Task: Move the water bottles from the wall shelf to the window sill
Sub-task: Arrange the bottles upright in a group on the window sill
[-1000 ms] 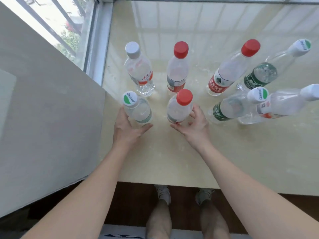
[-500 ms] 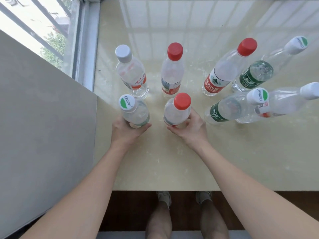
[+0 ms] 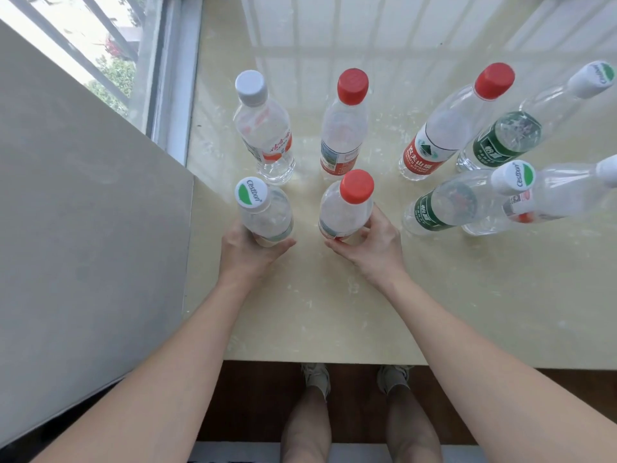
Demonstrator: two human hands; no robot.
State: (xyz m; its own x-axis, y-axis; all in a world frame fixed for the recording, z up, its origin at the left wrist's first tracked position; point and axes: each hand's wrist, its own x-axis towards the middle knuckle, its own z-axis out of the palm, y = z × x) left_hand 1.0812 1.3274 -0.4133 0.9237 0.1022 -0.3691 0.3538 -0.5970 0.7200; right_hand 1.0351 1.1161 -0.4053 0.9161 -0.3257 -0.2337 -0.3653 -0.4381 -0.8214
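Both hands' grip, loose earlier, now seemingly clasps bottles: left hand, right hand.

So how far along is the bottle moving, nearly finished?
Six bottles already stand on the window sill, such as the grey-capped bottle. In hand: the left hand grips a green-and-white-capped bottle, the right hand a red-capped bottle. The wall shelf is out of view, so what remains is unknown.

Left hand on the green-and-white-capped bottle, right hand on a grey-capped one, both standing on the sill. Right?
One error: in the head view the right hand holds a red-capped bottle, not grey. The grey-capped bottle stands untouched behind. The left hand is on the green-and-white-capped bottle, as stated.
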